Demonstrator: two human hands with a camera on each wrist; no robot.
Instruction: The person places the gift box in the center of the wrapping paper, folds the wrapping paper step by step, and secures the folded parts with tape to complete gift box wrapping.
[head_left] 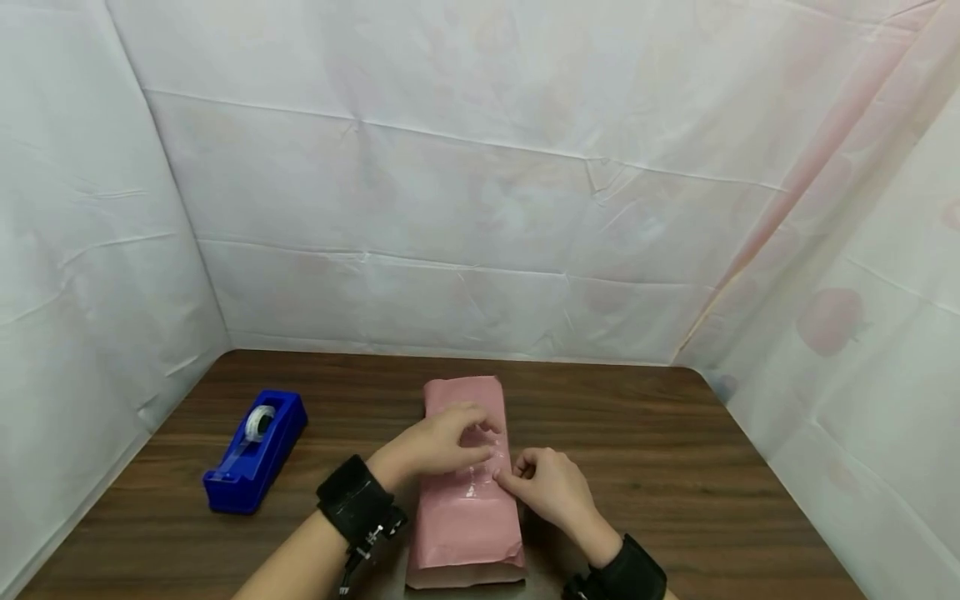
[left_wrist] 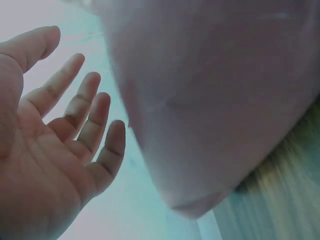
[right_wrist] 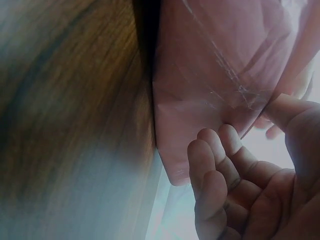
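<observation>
A long box wrapped in pink paper [head_left: 468, 529] lies lengthwise on the table, with shiny clear tape [head_left: 471, 483] on its top. My left hand [head_left: 438, 442] hovers over the box's middle, fingers spread and loosely bent, nothing in them. In the left wrist view its palm and fingers [left_wrist: 92, 120] show relaxed beside the pink paper. At the box's right edge is my right hand [head_left: 551, 487], its thumb tip right at the paper near the tape. The right wrist view has its other fingers [right_wrist: 215, 155] lightly bent along the box's side, where creased tape [right_wrist: 225, 70] crosses the paper.
To the left on the dark wood-grain table [head_left: 675, 500] stands a blue tape dispenser [head_left: 258, 454] holding a roll of clear tape [head_left: 258, 423]. Pale printed sheets [head_left: 450, 208] hang round the table's back and sides. Each wrist wears a black strap [head_left: 356, 500].
</observation>
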